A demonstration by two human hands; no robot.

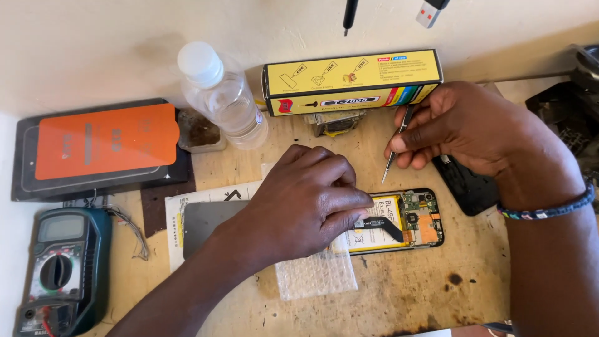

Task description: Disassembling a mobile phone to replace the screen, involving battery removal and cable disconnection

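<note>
An opened phone [415, 221] lies on the wooden bench, its battery, black flex cable and circuit board exposed. My left hand [302, 203] rests on the phone's left part, fingertips pressing near the flex cable. My right hand [465, 128] hovers above and to the right of the phone, pinching metal tweezers [394, 150] whose tips point down toward the phone without touching it. A beaded bracelet [549, 209] circles my right wrist.
A yellow glue box [349, 84], clear plastic bottle [221, 97], small dish [199, 131], orange-and-black screen-protector pack [103, 146], multimeter [59, 268], bubble wrap [315, 278], a grey panel [206, 221] on paper and a dark phone part [468, 184] surround the phone.
</note>
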